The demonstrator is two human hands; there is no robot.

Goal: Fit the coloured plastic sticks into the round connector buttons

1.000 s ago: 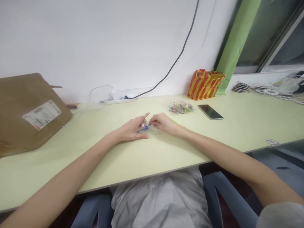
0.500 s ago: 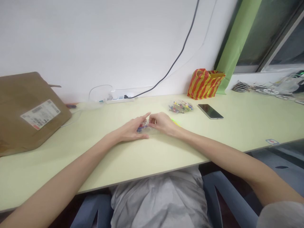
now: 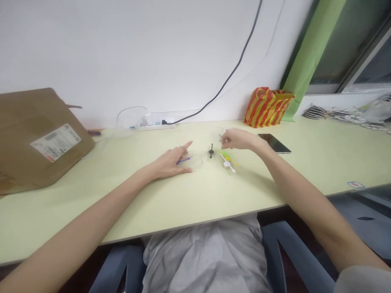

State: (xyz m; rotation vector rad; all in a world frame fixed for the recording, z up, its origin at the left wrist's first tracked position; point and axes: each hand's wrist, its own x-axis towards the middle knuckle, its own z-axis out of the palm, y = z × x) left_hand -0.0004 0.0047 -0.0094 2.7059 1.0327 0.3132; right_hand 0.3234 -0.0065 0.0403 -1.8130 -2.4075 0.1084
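My left hand [image 3: 174, 163] lies on the table with thumb and forefinger stretched apart. Under and beside it are a clear plastic bag [image 3: 198, 162] and a blue arrow-shaped piece [image 3: 184, 160], with a bit of red by the fingers. To the right, my right hand [image 3: 240, 138] is curled, its fingertips pressed together over the spot of the bagged coloured pieces, which it mostly hides. Whatever those fingers hold, I cannot make out. Between the hands lies a black arrow spinner [image 3: 211, 151]. Nearer me are a white arrow spinner [image 3: 227, 164] and yellow-green arrow pieces [image 3: 227, 156].
A dark-screened tablet [image 3: 277, 145] lies partly behind my right wrist. Against the wall stand a red-and-yellow striped bag [image 3: 269, 108] and a white power strip [image 3: 157, 127] with a black cable. A large brown parcel [image 3: 42, 122] is at the left; striped discs [image 3: 316, 112] lie far right.
My right hand has left the plastic bag beside my left hand and moved right and away from me, to the bagged pieces. The black and white spinners have come into view. My left hand stays in place.
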